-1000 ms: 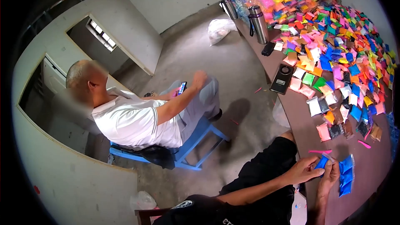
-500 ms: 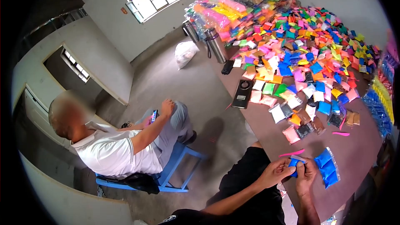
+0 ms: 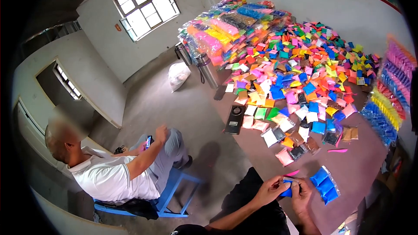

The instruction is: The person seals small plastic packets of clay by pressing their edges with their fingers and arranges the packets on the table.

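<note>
Both hands meet over the near edge of the brown table (image 3: 348, 178). My left hand (image 3: 271, 189) pinches one side of a small blue packet (image 3: 286, 191), and my right hand (image 3: 301, 195) grips its other side, thumb on top. The fingers partly cover the packet. Just right of my right hand lies a joined strip of blue packets (image 3: 325, 185). A pink plastic tool (image 3: 293, 173) lies behind my hands, and another pink tool (image 3: 338, 150) is farther right.
A large heap of coloured packets (image 3: 300, 74) covers the back. A black phone (image 3: 235, 119) and a steel flask (image 3: 207, 72) stand or lie along the left edge. A seated person (image 3: 113, 174) holds a phone on a blue chair (image 3: 174, 191).
The head view has swung right and up, so the table and hands appear farther left. Both hands keep hold of the blue packet. The other person stays seated.
</note>
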Demonstrator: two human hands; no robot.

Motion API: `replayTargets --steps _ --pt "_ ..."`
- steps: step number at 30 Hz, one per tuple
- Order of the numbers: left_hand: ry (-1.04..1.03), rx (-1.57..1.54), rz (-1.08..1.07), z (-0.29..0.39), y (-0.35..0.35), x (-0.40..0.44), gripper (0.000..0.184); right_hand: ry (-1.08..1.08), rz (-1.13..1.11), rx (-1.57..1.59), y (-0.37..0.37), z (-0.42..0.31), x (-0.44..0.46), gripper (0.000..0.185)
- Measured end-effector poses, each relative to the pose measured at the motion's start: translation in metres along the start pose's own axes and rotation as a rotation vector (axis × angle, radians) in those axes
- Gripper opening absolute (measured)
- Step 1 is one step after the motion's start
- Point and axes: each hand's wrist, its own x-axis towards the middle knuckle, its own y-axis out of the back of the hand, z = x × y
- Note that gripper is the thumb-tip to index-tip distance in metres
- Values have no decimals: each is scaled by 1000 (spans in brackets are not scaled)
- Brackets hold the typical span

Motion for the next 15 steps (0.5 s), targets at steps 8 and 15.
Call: replayTargets --steps 8,15 --pt "1 45 -12 -15 19 0 19 133 -52 -157 -5 -10 2 11" --pt "-17 -99 -56 -3 8 8 26 10 -4 -5 -5 -15 -3 16"
